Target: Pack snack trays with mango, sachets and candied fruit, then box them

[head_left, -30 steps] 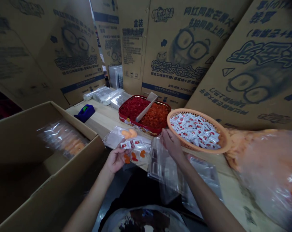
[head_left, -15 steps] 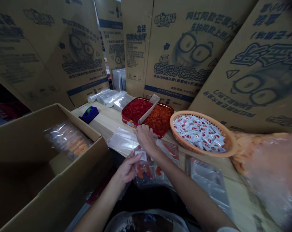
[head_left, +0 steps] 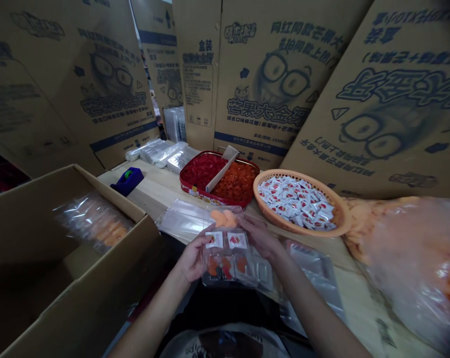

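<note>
As I read this station from afar, entries run left to right along the wooden tabletop [head_left: 150, 191].

Item one: an open cardboard carton [head_left: 79, 283] beside the tabletop's left edge, with a clear bag of orange pieces [head_left: 94, 221] lying inside.

Item two: a blue tape dispenser [head_left: 127, 181] near the back edge, with packs of clear film [head_left: 155, 151] lined up behind it against printed cartons [head_left: 262, 84].

Item three: a flat clear bag [head_left: 180, 219] left of centre.

Item four: my left hand [head_left: 191, 258], partly closed, grips the left side of a clear compartment tray [head_left: 228, 261] at the near edge. My right hand [head_left: 260, 236], fingers bent, holds its far right corner; I judge this two-sided grip keeps the tray level. Two white sachets [head_left: 236, 240] and orange and red pieces [head_left: 212, 266] sit in its compartments, with pale orange pieces [head_left: 221, 218] just beyond its far rim.

Item five: a red tin [head_left: 185, 186] at the back edge, where a cardboard divider [head_left: 219, 169] apparently keeps red pieces [head_left: 202, 170] apart from orange pieces [head_left: 236, 181].

Item six: an orange woven basket [head_left: 342, 216] of packed sachets [head_left: 295, 201], just right of the tin.

Item seven: stacked clear trays [head_left: 310, 278] toward the near edge.

Item eight: a large clear bag of orange pieces [head_left: 407, 258] at the far right, bulging beyond the basket.
</note>
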A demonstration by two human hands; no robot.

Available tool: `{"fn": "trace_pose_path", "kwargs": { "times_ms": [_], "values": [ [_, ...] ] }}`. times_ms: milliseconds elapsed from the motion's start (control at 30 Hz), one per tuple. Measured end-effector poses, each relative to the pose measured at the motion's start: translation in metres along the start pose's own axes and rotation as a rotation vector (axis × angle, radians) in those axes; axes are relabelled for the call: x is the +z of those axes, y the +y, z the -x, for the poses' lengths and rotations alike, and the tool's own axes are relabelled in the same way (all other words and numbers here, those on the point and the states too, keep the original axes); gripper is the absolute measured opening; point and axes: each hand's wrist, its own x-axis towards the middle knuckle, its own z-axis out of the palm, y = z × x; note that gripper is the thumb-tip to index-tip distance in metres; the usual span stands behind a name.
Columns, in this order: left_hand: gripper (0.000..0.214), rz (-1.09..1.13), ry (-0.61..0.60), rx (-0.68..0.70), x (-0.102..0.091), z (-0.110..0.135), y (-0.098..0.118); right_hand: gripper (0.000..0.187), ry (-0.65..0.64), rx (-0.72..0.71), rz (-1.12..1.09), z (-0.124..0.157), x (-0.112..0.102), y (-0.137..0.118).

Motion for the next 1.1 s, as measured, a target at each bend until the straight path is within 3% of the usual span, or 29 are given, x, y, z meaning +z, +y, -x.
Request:
{"fn": "trace_pose_path", "kwargs": {
  "times_ms": [67, 100, 167, 267, 400, 533, 667, 800, 1100],
  "values": [
    [0.052, -0.087, -0.035, 0.006, 0.006, -0.003, -0.002, 0.025, -0.161, 0.162, -0.309, 0.011, -0.006, 0.008],
    [0.047, -0.182, -0.061, 0.014, 0.008, -0.006, -0.003, 0.021, -0.179, 0.222, -0.418, 0.016, -0.008, 0.011],
    [0.043, -0.564, -0.066, 0.105, 0.01, -0.018, 0.002, 0.016, -0.12, 0.25, -0.54, 0.022, -0.016, 0.017],
    [0.043, -1.206, 0.074, 0.342, 0.004, -0.047, 0.025, 0.013, 0.006, 0.235, -0.657, 0.029, -0.033, 0.022],
    [0.024, -1.543, 0.165, 0.411, -0.014, -0.094, 0.067, 0.017, 0.04, 0.231, -0.775, 0.041, -0.057, 0.016],
    [0.022, -1.849, 0.112, 0.342, -0.027, -0.124, 0.086, 0.018, 0.087, 0.187, -0.824, 0.058, -0.071, 0.011],
    [0.028, -2.034, 0.052, 0.316, -0.033, -0.136, 0.086, 0.018, 0.116, 0.15, -0.882, 0.067, -0.08, 0.019],
    [0.028, -2.115, 0.065, 0.373, -0.035, -0.133, 0.086, 0.023, 0.118, 0.172, -0.888, 0.068, -0.085, 0.028],
    [0.02, -2.059, -0.056, 0.596, -0.018, -0.109, 0.088, 0.017, 0.172, 0.113, -0.89, 0.071, -0.084, 0.025]
  ]
}}
